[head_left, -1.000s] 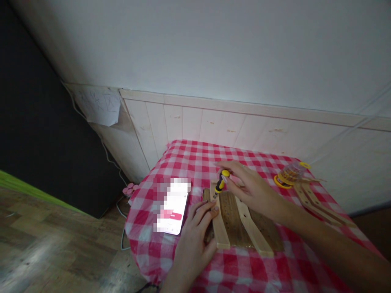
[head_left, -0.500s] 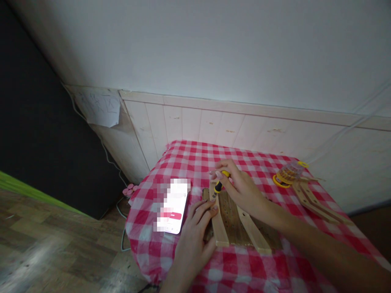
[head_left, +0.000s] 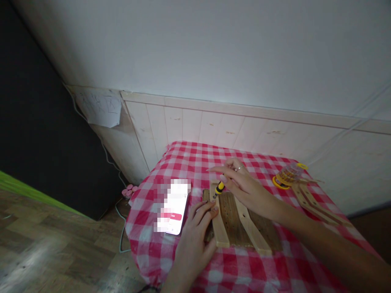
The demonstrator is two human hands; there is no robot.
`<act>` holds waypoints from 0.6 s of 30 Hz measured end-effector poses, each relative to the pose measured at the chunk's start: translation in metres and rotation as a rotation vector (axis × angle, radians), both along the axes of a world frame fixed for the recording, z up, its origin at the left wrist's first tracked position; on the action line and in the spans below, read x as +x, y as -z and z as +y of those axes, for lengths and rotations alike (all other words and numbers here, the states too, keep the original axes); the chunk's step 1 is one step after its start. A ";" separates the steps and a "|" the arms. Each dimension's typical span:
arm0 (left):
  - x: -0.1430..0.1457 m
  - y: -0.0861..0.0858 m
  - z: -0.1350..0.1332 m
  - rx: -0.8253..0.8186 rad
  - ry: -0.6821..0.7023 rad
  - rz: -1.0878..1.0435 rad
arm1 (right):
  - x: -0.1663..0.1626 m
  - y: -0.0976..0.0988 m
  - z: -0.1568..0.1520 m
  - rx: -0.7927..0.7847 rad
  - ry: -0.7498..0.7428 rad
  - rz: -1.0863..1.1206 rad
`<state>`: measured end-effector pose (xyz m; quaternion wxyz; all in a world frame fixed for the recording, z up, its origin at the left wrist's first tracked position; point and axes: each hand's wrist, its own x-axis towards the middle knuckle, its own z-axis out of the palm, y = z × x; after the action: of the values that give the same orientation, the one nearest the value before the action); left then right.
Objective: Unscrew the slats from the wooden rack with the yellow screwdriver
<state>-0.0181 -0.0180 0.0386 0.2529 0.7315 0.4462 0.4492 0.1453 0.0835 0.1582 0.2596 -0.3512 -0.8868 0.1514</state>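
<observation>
A pale wooden strip (head_left: 220, 226) lies along the left part of a brown wooden board (head_left: 231, 228). My left hand (head_left: 197, 226) grips this strip from the left, fingertips on its upper face and thumb near its lower end. A screwdriver with a yellow and black handle (head_left: 219, 188) stands tilted on the strip, its tip just beyond my left fingertips. Around the top of the handle is my right hand (head_left: 240, 181), thumb against it and index finger stretched out. To the right, a second pale strip (head_left: 252, 230) with a hole rests on the board.
Left of the board lies a lit phone (head_left: 177, 211). At the right are a clear jar with yellow ends (head_left: 287, 176) and more pale wooden strips (head_left: 317, 207). Beneath everything is a red-and-white checked tablecloth (head_left: 198, 160), against a white panelled wall (head_left: 210, 126).
My right hand's fingers have shifted on the screwdriver handle; the index finger has straightened, pointing left, and more of the handle shows. My left hand stays in place.
</observation>
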 end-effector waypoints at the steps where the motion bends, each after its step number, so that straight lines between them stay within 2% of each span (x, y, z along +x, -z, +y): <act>1: 0.000 0.000 0.000 -0.006 -0.002 0.002 | 0.000 0.001 0.001 0.023 0.027 -0.007; 4: 0.000 -0.001 0.000 -0.020 -0.002 0.004 | 0.000 0.002 0.003 0.083 0.053 -0.043; 10: -0.001 -0.001 -0.001 -0.013 -0.004 0.001 | 0.004 -0.013 0.000 0.120 -0.037 -0.069; 14: -0.001 0.000 -0.001 -0.018 -0.002 0.001 | 0.007 -0.016 -0.003 0.081 -0.075 -0.030; 18: -0.001 0.001 -0.001 -0.014 -0.005 0.001 | 0.002 -0.008 -0.008 -0.014 -0.015 0.115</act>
<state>-0.0188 -0.0190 0.0372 0.2569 0.7288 0.4512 0.4463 0.1475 0.0753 0.1659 0.3067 -0.3371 -0.8718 0.1794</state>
